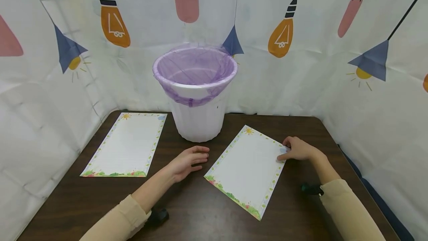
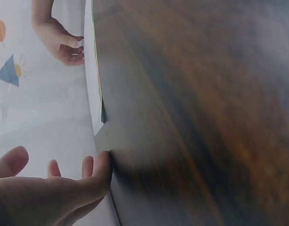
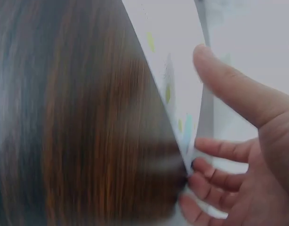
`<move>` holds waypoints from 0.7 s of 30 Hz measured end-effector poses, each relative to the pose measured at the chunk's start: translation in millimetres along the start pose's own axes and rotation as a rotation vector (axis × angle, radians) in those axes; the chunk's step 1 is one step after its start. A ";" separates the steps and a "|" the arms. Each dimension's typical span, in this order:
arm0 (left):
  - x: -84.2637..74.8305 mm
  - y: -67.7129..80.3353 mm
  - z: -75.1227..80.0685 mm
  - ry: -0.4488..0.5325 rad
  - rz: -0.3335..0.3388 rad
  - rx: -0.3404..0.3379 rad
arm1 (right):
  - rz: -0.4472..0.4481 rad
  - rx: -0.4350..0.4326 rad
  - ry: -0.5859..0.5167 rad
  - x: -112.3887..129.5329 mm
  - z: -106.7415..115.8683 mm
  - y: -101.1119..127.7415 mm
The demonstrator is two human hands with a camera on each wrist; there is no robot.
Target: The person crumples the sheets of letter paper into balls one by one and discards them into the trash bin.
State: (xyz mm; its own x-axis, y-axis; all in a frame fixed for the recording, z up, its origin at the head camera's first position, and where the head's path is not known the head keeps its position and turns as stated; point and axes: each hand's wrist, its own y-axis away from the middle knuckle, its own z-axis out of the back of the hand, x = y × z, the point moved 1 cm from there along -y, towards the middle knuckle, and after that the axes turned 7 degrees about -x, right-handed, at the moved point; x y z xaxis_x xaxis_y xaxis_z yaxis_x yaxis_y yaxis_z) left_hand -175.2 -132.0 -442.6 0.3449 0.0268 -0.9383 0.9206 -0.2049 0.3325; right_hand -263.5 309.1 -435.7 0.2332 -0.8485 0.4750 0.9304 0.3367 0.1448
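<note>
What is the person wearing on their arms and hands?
Both arms wear long cream sleeves, pushed up a little on the forearms. The left hand and right hand are bare, with no gloves. A small dark camera sits at each wrist.

Our left hand [image 1: 187,161]: lower centre of the head view, palm down, fingers loosely extended toward the right, gripping nothing. Left forearm: bare from the wrist, running down-left into a beige sleeve [image 1: 115,224] at the bottom edge. In the left wrist view, the hand [image 2: 45,190] fills the lower left, fingertips relaxed.

Our right hand [image 1: 297,149]: right of centre, fingers curled, tips pointing left. Right forearm: angled down-right into a beige sleeve [image 1: 349,211]. In the right wrist view, thumb [image 3: 229,82] raised above, fingers [image 3: 215,179] curled below.
</note>
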 end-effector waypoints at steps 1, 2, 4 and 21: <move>0.2 0.0 -0.4 -0.006 -0.001 0.011 | 0.000 0.001 0.021 3.8 -1.0 0.2; 0.3 -0.2 -0.8 -0.010 -0.003 0.020 | -0.004 -0.001 0.038 7.0 -2.0 0.4; 0.5 -0.3 -1.6 -0.020 -0.004 0.033 | -0.010 -0.003 0.066 11.7 -3.5 1.0; 3.1 1.6 -10.9 -0.096 -0.011 0.068 | 0.096 -0.030 -0.169 4.6 -17.8 -5.5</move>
State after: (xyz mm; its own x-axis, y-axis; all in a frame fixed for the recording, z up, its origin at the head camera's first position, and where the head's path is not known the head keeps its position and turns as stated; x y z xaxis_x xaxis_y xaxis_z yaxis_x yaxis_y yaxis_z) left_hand -170.7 -121.6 -443.9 0.3127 -0.0638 -0.9477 0.9085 -0.2710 0.3180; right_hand -262.5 296.1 -449.8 0.2726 -0.7315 0.6249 0.9149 0.3981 0.0669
